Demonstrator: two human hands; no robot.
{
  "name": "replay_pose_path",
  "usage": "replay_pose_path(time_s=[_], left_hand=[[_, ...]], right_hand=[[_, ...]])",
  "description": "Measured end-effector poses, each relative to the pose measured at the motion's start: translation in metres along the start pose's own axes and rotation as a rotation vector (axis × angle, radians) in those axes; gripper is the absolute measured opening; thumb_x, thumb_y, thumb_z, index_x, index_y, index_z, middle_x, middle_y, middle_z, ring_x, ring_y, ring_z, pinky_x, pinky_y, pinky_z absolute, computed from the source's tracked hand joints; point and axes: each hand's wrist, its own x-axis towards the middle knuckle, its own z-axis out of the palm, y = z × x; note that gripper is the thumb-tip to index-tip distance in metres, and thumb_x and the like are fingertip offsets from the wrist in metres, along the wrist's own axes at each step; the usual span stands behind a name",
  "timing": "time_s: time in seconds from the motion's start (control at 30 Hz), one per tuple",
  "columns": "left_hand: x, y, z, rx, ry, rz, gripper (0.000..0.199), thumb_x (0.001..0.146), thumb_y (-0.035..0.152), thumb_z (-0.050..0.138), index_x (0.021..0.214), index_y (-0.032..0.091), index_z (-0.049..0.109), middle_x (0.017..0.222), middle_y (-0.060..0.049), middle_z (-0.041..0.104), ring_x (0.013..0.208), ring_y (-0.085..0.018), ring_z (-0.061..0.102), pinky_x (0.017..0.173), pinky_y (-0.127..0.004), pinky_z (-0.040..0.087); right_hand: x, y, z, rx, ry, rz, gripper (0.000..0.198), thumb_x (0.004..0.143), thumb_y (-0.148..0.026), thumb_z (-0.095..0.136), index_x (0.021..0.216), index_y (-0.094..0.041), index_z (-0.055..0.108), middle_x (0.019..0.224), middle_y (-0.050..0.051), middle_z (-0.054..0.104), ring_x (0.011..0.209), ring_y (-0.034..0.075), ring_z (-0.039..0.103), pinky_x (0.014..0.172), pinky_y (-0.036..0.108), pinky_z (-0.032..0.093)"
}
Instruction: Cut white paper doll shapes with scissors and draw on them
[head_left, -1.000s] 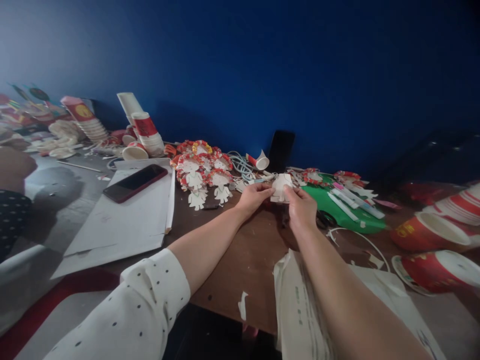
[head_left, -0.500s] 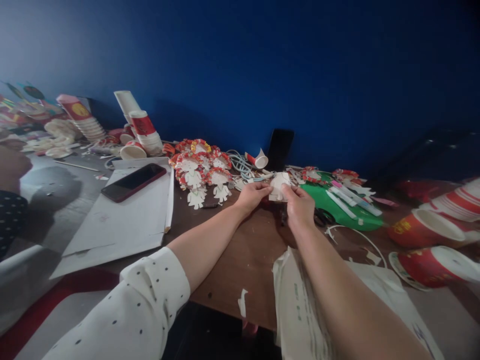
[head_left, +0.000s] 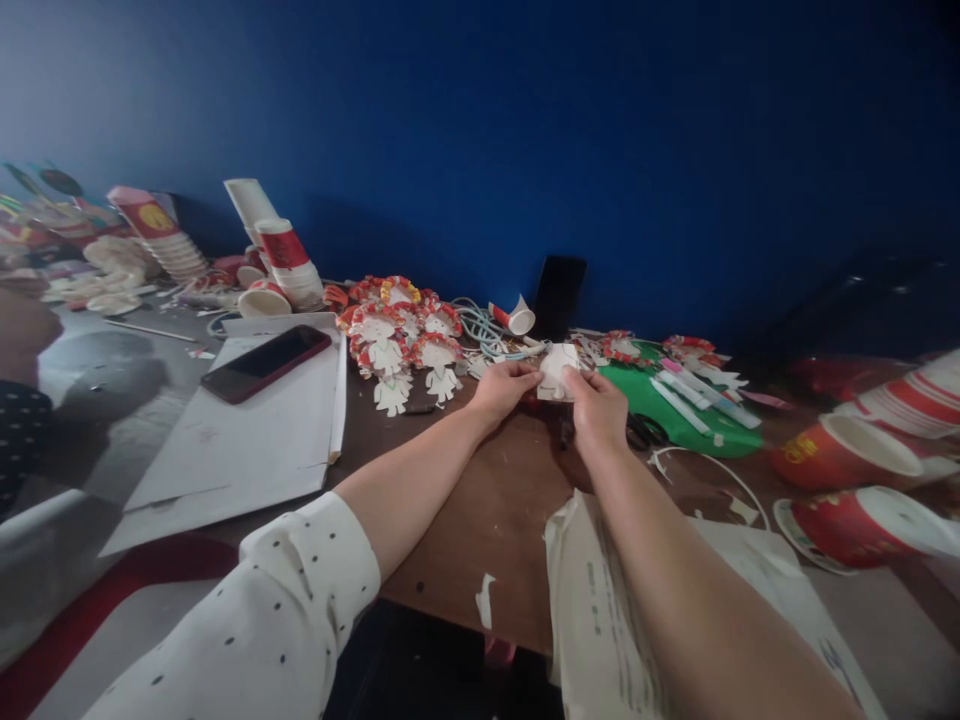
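Between my two hands is a small white paper piece [head_left: 558, 366], raised over the brown table [head_left: 457, 530]; it seems to bear a doll-shaped outline. My left hand [head_left: 504, 388] pinches its left edge with thumb and fingertips. At the right edge, my right hand [head_left: 601, 408] grips it with the thumb on top. Left of my hands lies a pile of white paper dolls [head_left: 386, 352] with red, frilled tops. Black scissors [head_left: 645, 432] rest just right of my right hand, partly on a green sheet [head_left: 686, 412].
A dark phone [head_left: 559, 295] leans against the blue wall. Another phone [head_left: 266, 362] lies on white paper [head_left: 240, 450] at left. Stacked paper cups [head_left: 289, 262] stand behind it. Markers [head_left: 697, 395] and red cups [head_left: 847, 450] lie at right. A person's arm [head_left: 26, 330] shows far left.
Hardly anything differs. Both hands keep hold of the white paper piece in nearly the same place, and the whole view has shifted very slightly.
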Motion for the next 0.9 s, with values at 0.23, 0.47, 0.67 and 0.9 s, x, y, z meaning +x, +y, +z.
replay_pose_path(time_s=[0.23,0.47,0.67,0.9], left_hand=[[0.001,-0.001,0.001,0.038,0.039,0.013,0.007,0.076,0.015,0.068,0.071,0.012,0.064,0.055,0.001,0.061,0.045,-0.008,0.054,0.055,-0.022,0.044],[0.001,0.001,0.003,0.022,0.097,-0.012,0.007,0.075,0.013,0.069,0.07,0.011,0.064,0.057,0.001,0.062,0.048,-0.007,0.055,0.056,-0.022,0.046],[-0.002,0.006,0.006,-0.01,0.114,-0.018,0.007,0.074,0.012,0.07,0.069,0.01,0.064,0.056,0.001,0.061,0.049,-0.007,0.055,0.058,-0.022,0.046],[0.001,0.003,0.004,-0.036,0.179,0.02,0.011,0.071,0.017,0.073,0.069,0.01,0.064,0.056,0.002,0.059,0.05,-0.006,0.052,0.058,-0.021,0.046]], right_hand=[[0.001,0.004,-0.003,-0.022,-0.04,0.022,0.028,0.06,-0.043,0.076,0.068,-0.016,0.069,0.058,-0.004,0.063,0.056,0.014,0.055,0.055,0.025,0.045],[0.022,-0.027,-0.017,-0.032,0.032,0.069,0.023,0.067,-0.041,0.072,0.07,-0.019,0.067,0.072,0.002,0.07,0.067,0.018,0.062,0.055,0.028,0.049],[0.056,-0.081,-0.068,-0.085,0.047,0.015,0.01,0.07,-0.024,0.071,0.075,-0.016,0.069,0.077,0.005,0.07,0.063,0.013,0.061,0.048,0.022,0.043],[0.064,-0.062,-0.104,-0.799,-0.19,-0.182,0.009,0.072,-0.023,0.07,0.065,-0.018,0.072,0.057,0.001,0.066,0.056,0.015,0.059,0.057,0.028,0.042]])
